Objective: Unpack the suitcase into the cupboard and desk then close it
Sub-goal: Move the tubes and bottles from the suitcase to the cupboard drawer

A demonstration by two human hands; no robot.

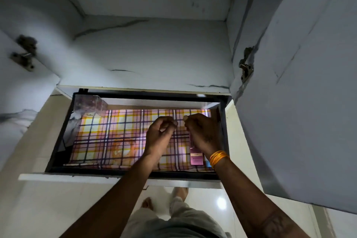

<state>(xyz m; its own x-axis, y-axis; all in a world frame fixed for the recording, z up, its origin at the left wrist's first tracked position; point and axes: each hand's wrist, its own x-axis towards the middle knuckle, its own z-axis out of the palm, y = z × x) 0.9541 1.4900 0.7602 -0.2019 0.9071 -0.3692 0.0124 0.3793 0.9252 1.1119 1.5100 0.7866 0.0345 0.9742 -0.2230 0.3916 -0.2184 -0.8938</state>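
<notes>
- Wall (29, 199): pale cream, plain, left of and below the unit
- Floor (202, 201): light glossy tiles, seen at the bottom of the view
- Glare (221, 203): round bright spot of reflected light on the floor, right of centre
- Hinge (245, 67): metal, tarnished, on the right side panel where the door meets it
- Left hinge (24, 56): metal, dusty, on the left panel
- Light: dim and bluish on the upper surfaces, warmer below
- Surfaces: white marble-look finish with thin dark grey veins
</notes>
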